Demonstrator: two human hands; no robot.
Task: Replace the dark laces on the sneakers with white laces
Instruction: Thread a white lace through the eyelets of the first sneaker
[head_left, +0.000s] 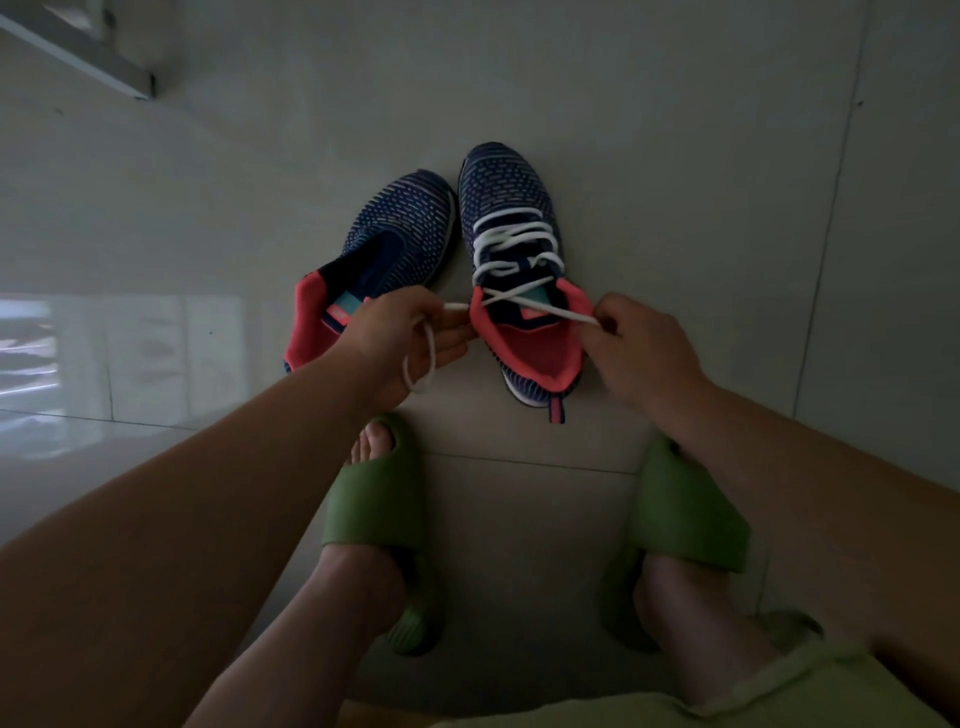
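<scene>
The room is dim. The floor (675, 156) is laid in large pale grey tiles, glossy, with thin dark grout lines (826, 249) running away on the right and another crossing in front of the feet. On the left the tiles carry a bright reflection (104, 353), whitish and broken into panes, like a window or a lit doorway mirrored there. At the top left corner a pale frame or rail (88, 57) cuts in at a slant; what it belongs to is unclear.
</scene>
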